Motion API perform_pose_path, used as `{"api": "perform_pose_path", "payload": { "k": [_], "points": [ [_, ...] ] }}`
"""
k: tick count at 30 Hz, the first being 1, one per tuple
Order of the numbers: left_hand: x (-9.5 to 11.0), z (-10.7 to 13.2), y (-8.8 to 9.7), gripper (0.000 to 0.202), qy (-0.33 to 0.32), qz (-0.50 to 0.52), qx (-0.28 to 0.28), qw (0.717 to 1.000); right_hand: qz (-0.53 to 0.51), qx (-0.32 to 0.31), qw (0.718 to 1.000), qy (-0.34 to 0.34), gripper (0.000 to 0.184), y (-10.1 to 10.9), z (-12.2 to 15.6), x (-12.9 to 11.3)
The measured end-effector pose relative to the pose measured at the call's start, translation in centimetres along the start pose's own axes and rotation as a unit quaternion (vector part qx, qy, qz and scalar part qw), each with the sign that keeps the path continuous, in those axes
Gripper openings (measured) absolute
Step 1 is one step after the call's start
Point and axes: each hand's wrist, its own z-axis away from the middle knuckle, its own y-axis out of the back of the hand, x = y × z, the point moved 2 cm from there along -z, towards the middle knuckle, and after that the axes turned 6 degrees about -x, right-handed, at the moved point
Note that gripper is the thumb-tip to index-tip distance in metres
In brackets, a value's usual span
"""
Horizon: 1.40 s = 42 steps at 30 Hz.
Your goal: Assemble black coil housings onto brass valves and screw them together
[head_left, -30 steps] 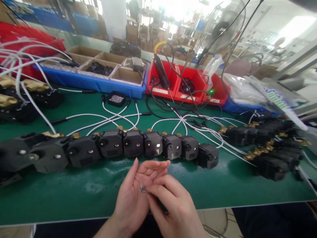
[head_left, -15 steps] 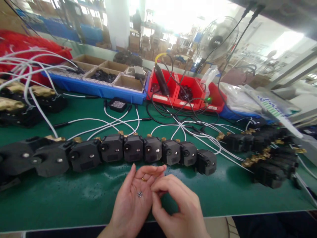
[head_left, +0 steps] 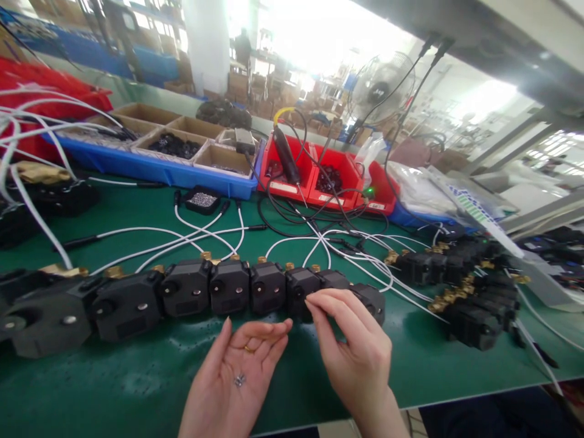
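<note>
Palm up, my left hand lies open above the front of the bench, with a few small screws in its palm. My right hand is pinched, thumb against forefinger, at the front face of a black boxy unit; whatever sits between the fingertips is too small to make out. That unit belongs to a row of similar black housings with brass fittings and white cables, such as the black housing to its left. The right hand partly hides the units at the row's right end.
Behind the row stand a small black tray of screws, a blue divided bin and red bins. An electric screwdriver leans in one red bin. White cables cross the green bench; more black units sit at right.
My right hand has left the left palm and moved up and right to the face of a black unit. The left hand stays open with the screws. The view has shifted slightly.
</note>
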Motion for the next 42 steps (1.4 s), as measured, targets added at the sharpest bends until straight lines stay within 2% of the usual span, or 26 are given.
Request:
{"api": "perform_pose_path", "payload": {
  "k": [9,16,24,28,42],
  "points": [
    [-0.1,0.0,-0.5,0.045,0.006,0.001,0.002,1.000,-0.004,-0.028,0.999,-0.024,0.013,-0.2,-0.5,0.0],
    [-0.1,0.0,-0.8,0.048,0.011,0.000,0.014,1.000,-0.011,-0.107,0.994,-0.026,0.015,-0.3,-1.3,0.6],
    [-0.1,-0.1,-0.5,0.045,0.016,0.008,0.020,1.000,-0.025,-0.162,0.986,-0.045,0.015,0.0,-2.0,1.1],
    [-0.1,-0.1,-0.3,0.038,0.018,0.010,0.017,1.000,-0.022,-0.175,0.983,-0.046,0.014,0.2,-2.3,1.2],
    [-0.1,0.0,-0.1,0.034,0.023,0.018,-0.021,0.999,-0.013,-0.203,0.977,-0.059,0.014,0.3,-3.1,1.7]
  ]
}}
